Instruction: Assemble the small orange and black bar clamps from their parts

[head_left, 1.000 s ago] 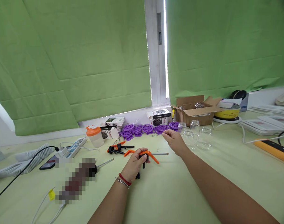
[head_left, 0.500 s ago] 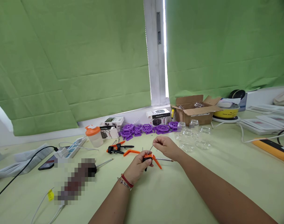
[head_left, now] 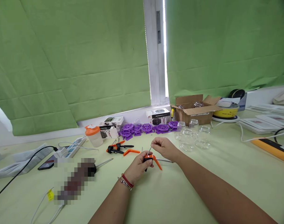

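Observation:
My left hand (head_left: 144,161) is closed around an orange-and-black part (head_left: 158,163) whose bent orange arm points down to the right. A longer metal rod (head_left: 165,160) sticks out behind it towards the right. Between the pinched fingertips of my right hand (head_left: 163,147) is a thin metal rod (head_left: 149,151), slanting down to the top of the part. Whether its lower end sits inside the part I cannot tell. Beyond my left hand lie similar black-and-orange pieces (head_left: 115,150) and a loose bent orange arm (head_left: 131,151).
Purple round plastic pieces (head_left: 146,128) line the back, beside printed boxes (head_left: 109,132). Clear glass jars (head_left: 187,141) stand before a cardboard box (head_left: 195,115) at right. A shaker bottle (head_left: 94,137), power strip (head_left: 76,146) and screwdriver-like tool with a blurred handle (head_left: 104,162) are at left.
My right hand has dipped very slightly with the thin rod, which still meets the orange-and-black part. My left hand keeps its hold in nearly the same place.

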`<state>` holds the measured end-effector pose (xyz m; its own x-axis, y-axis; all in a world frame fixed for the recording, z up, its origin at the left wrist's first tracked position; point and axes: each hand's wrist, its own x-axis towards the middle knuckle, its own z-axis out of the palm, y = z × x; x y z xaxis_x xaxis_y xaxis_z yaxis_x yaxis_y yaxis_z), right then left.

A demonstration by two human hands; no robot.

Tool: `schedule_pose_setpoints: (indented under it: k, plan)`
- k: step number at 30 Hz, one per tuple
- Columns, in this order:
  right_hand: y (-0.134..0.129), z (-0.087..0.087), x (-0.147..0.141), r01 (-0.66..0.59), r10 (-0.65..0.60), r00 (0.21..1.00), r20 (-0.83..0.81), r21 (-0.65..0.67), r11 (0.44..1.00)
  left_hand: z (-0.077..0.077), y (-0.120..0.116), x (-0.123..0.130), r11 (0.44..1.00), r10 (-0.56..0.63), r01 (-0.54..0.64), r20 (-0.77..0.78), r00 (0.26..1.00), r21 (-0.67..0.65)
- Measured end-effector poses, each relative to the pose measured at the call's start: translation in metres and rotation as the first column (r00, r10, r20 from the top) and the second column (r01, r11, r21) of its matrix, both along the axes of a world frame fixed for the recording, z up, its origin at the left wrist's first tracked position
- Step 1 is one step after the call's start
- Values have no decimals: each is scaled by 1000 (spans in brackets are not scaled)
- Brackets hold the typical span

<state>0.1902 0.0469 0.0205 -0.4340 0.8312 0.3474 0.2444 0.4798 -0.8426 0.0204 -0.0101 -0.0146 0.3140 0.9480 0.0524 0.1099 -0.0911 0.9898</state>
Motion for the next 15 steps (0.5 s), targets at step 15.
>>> schedule_pose_setpoints:
  k: [15]
  plan:
    - [0,-10,-4,38,-53,993,109,129,991,-6,2,1,999,-45,45,-4,999,-3]
